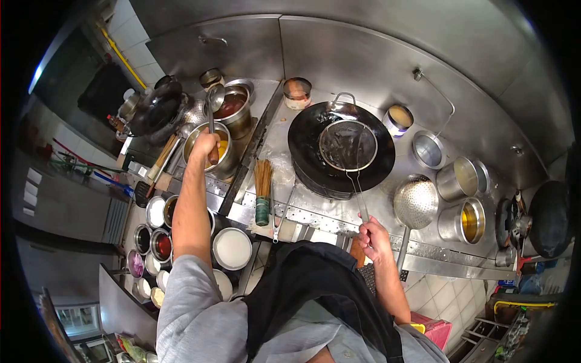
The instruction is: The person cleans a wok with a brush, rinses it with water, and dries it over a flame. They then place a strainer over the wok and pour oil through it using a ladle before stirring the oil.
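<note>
My left hand (206, 145) is closed round the wooden-ended handle of a ladle (216, 95), whose bowl points away from me near a pot of dark red-brown liquid (232, 107). Just below this hand stands a metal pot (225, 166) with yellow liquid in it. With its fingers wrapped round the long handle, my right hand (374, 237) grips a fine-mesh strainer (348, 146). The strainer's round mesh lies over the black wok (299, 130), which has a shiny, wet-looking inside.
A bamboo brush (262, 190) lies left of the wok. To the right are a perforated skimmer (416, 201), several metal pots (458, 179) and an open can (398, 120). Seasoning bowls, including one with white contents (232, 248), crowd the lower left. A steel wall (363, 54) closes the back.
</note>
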Motion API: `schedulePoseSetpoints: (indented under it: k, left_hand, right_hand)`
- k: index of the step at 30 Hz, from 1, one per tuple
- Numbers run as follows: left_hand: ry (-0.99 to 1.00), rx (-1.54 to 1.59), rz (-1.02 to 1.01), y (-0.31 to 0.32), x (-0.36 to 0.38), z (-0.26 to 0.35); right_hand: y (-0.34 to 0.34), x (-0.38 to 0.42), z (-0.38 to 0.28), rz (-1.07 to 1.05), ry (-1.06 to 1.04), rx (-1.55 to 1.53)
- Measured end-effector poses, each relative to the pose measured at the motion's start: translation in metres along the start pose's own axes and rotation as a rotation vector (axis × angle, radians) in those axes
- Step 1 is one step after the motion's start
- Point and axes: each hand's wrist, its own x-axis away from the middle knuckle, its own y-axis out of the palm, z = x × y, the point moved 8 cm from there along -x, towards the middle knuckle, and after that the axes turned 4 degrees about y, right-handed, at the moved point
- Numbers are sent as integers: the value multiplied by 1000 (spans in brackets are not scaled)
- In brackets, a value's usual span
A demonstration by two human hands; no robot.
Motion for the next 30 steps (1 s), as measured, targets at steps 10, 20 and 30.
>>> schedulePoseSetpoints:
  k: [10, 20, 30]
  left_hand:
    - [-373, 1246, -238, 52, -51, -23]
    - [-51, 1749, -404, 43, -13, 18]
    - [-105, 1710, -536, 45, 62, 52]
  right_hand:
    - [-5, 5, 6, 27, 5, -11]
    - [-5, 5, 8, 24, 36, 1]
    - [9, -3, 7, -60, 60, -14]
